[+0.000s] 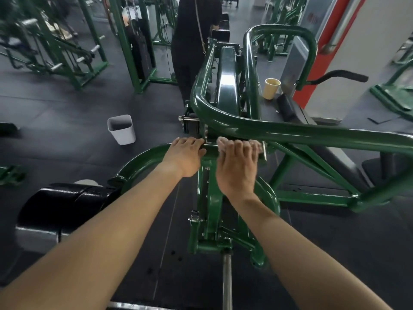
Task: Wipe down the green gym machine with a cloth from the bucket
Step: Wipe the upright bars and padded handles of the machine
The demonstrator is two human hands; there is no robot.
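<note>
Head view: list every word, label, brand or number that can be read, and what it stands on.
None can be read.
Too blurred to read: red marks on the grey panel, top right.
No lettering shows on the green machine, white bucket, cloth or yellow cup.

Gym hall, dark rubber floor.
Far left of white pillar with red edge, rows of green exercise frames; nearer it, person in black standing; yellow cup just beside pillar.
</note>
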